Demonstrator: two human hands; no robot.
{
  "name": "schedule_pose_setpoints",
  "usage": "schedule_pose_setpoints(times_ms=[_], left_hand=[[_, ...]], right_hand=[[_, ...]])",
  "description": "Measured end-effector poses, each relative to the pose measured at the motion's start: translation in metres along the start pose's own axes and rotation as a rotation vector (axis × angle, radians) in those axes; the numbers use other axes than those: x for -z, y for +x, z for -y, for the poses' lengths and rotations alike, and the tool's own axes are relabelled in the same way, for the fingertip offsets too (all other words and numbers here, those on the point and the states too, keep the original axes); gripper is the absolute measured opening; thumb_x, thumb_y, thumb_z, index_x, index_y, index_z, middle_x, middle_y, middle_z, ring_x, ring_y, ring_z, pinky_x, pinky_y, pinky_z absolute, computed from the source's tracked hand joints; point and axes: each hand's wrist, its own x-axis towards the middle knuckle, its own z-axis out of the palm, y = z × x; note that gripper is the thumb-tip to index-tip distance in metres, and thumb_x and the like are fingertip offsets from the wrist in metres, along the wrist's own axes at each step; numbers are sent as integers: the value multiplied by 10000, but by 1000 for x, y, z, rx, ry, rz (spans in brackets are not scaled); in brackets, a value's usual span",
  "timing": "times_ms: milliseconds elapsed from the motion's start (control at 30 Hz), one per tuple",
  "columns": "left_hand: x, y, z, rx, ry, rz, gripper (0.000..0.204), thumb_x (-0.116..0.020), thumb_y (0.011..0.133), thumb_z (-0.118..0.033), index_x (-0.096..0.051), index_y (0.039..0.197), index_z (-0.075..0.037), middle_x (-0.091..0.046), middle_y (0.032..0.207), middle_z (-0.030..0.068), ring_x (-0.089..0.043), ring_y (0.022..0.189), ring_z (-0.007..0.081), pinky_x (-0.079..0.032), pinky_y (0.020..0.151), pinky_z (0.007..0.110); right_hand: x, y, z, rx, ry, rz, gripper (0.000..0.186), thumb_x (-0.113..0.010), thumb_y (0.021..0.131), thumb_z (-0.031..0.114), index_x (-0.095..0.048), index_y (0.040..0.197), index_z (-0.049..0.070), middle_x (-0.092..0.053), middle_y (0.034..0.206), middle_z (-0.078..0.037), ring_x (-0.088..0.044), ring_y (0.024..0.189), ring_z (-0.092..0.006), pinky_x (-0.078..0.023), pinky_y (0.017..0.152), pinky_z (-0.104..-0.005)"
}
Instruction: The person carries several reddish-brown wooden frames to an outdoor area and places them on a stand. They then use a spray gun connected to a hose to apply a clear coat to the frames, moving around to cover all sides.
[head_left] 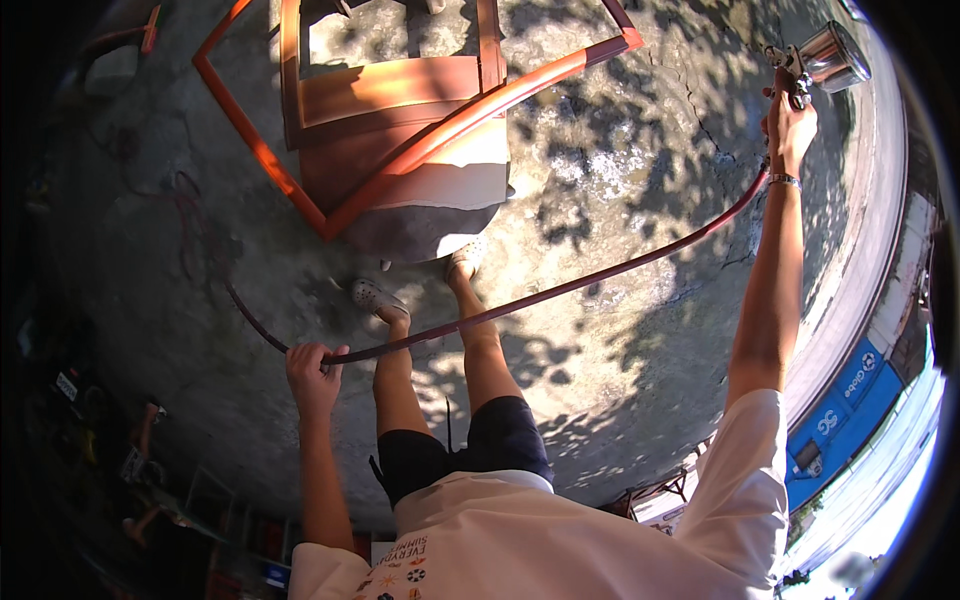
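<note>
At the far right, my right hand is closed around the handle of a paint spray gun. The gun carries a shiny metal cup on its outer side. A dark red air hose runs from below the gun in a long sagging curve to my left hand. The fingers of my left hand are wrapped round the hose, which trails on to the upper left. Ahead of my feet stands a reddish-orange frame, whose near corner points toward me. Neither hand touches it.
Behind the orange frame's bars is a brown-orange panelled piece with upright posts. Concrete ground with leaf shadows lies around my feet. A pale road strip and a blue banner are at the right. Dim clutter fills the lower left.
</note>
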Motion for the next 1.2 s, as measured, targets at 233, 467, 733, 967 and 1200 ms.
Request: schedule_pose_setpoints(times_ms=[233, 467, 733, 967, 1200], left_hand=[[29, -15, 76, 31, 32, -61, 419, -711, 902, -357, -517, 690, -52, -486, 624, 63, -497, 639, 268, -428, 717, 410], [72, -32, 146, -83, 63, -68, 446, -678, 929, -359, -496, 670, -44, -484, 611, 68, -474, 620, 256, -429, 711, 414], [129, -69, 244, -80, 67, -52, 417, -680, 932, -294, -479, 675, -35, -465, 621, 95, -466, 631, 287, -421, 737, 426], [163, -84, 284, -88, 68, -97, 409, -699, 919, -259, -472, 670, -27, -456, 610, 95, -475, 631, 303, -436, 749, 423], [169, -78, 280, -78, 101, -68, 418, -683, 932, -300, -484, 669, -43, -458, 605, 79, -480, 617, 279, -444, 739, 421]], right_hand=[[-3, -118, 61, -68, 125, 399, 411, -684, 919, 446, -723, 896, 37, -629, 623, -12, -457, 428, -60, -333, 407, -279], [8, -267, 135, -128, 133, 532, 411, -709, 916, 414, -711, 852, 8, -668, 668, -21, -544, 588, -75, -413, 565, -261], [16, -432, 231, -155, 265, 737, 351, -699, 947, 298, -694, 955, -53, -640, 676, -38, -550, 631, -76, -430, 581, -240], [23, -523, 298, 6, 365, 961, 241, -706, 930, 203, -660, 899, -32, -550, 620, -42, -442, 565, -96, -407, 547, -282], [6, -502, 308, -203, 136, 1030, 339, -684, 944, 300, -683, 1018, -31, -620, 633, -120, -498, 580, -125, -454, 589, -314]])
